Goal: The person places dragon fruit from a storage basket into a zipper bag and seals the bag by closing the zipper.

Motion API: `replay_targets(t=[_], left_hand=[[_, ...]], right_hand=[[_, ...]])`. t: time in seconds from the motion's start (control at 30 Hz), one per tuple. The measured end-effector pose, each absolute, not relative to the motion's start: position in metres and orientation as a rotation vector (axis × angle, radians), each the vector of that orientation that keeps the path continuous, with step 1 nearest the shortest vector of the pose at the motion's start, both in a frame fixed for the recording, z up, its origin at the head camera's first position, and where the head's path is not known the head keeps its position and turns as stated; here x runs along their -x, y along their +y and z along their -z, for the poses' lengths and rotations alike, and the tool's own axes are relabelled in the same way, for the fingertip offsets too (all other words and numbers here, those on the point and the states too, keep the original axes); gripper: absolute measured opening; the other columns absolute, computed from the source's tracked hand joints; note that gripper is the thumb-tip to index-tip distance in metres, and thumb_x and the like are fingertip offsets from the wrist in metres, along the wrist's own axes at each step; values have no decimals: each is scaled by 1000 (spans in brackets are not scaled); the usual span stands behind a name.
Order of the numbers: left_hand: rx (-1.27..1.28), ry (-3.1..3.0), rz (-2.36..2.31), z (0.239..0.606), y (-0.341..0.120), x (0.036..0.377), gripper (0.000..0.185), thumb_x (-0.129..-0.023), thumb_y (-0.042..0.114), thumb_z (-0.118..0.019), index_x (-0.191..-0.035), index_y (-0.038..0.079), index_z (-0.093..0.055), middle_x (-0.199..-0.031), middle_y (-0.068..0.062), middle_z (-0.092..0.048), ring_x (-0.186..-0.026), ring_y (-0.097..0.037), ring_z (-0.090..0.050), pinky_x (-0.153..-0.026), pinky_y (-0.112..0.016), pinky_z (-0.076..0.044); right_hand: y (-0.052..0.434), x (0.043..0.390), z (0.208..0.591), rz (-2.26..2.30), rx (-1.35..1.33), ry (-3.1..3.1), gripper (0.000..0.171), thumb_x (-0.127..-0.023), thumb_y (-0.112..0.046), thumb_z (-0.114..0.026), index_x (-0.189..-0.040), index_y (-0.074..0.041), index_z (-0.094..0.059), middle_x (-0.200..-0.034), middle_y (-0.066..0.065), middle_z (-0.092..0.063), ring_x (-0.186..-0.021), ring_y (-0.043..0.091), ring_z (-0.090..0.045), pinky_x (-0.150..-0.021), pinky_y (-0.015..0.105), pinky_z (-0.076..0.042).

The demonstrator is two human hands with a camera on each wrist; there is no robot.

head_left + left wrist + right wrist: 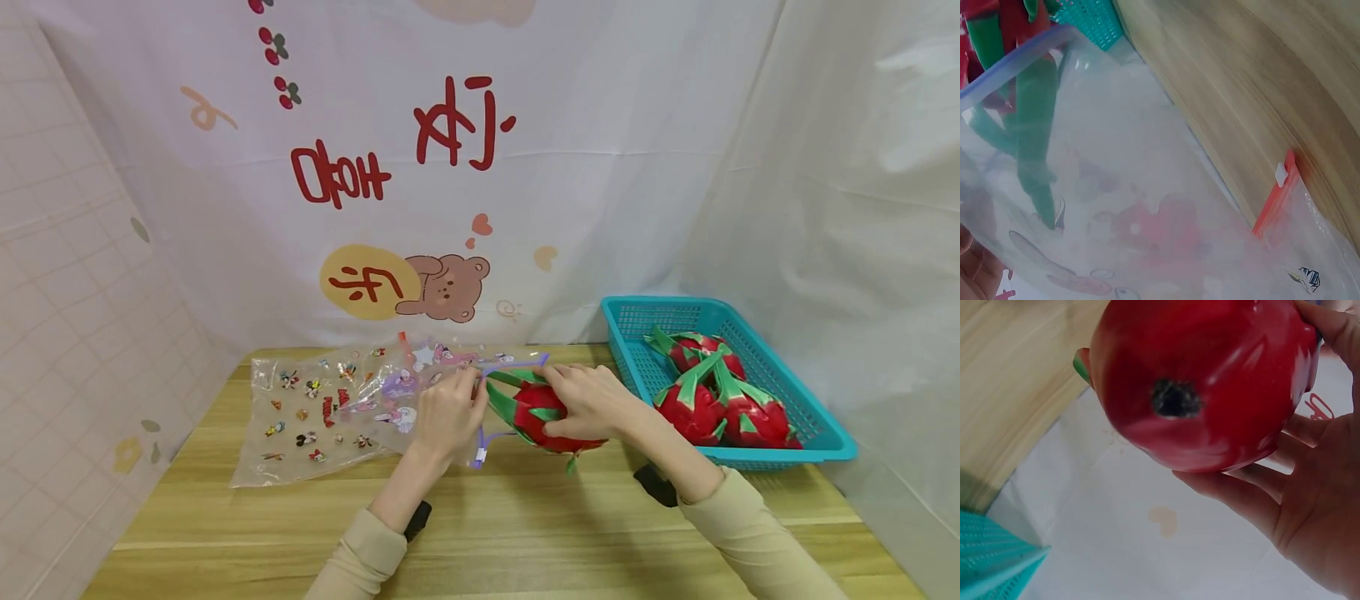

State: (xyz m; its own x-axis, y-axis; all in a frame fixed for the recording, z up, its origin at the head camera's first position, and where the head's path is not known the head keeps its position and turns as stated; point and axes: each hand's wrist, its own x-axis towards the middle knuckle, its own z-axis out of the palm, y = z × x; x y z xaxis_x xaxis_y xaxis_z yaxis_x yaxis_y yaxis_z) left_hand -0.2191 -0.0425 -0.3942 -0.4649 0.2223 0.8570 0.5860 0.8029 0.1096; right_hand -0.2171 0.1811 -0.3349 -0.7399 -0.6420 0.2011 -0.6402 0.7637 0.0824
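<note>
My right hand (592,400) grips a red dragon fruit (536,408) with green leaves, its leafy end pointing left at the mouth of a clear zip bag (1116,206) with a purple edge. In the left wrist view the green leaves (1036,125) show hazily through the plastic, past that edge. My left hand (450,412) pinches the bag near its mouth; its fingertips are partly hidden. The right wrist view shows the fruit's rounded base (1210,444) with a dark spot, thumb and fingers spread around it.
At the right stands a blue-green basket (825,450) holding three more dragon fruits (690,412). A second clear bag (300,450), printed with small cartoon figures and bearing an orange zip (1272,203), lies flat on the wooden table (525,533) at the left. A printed cloth (600,208) hangs behind.
</note>
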Motion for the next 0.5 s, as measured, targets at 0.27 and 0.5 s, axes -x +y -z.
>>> replay_targets(t=[0.27, 0.5], left_hand=[[617, -2069, 517, 394, -42, 216, 8, -79, 8, -69, -76, 7, -61, -55, 3, -56, -42, -6, -42, -40, -11, -25], [628, -2140, 535, 397, -42, 211, 8, -79, 10, -70, -80, 7, -63, -57, 5, -58, -43, -5, -42, -42, -9, -25]], right_hand=[[175, 226, 341, -186, -938, -2843, 55, -70, -42, -69, -113, -10, -55, -88, -1, -66, -64, 9, -56, -50, 23, -40], [170, 232, 344, -344, -790, -2947, 57, -77, -43, -67, -119, -5, -57, -92, 2, -68, -70, 10, -58, -56, 26, -47]])
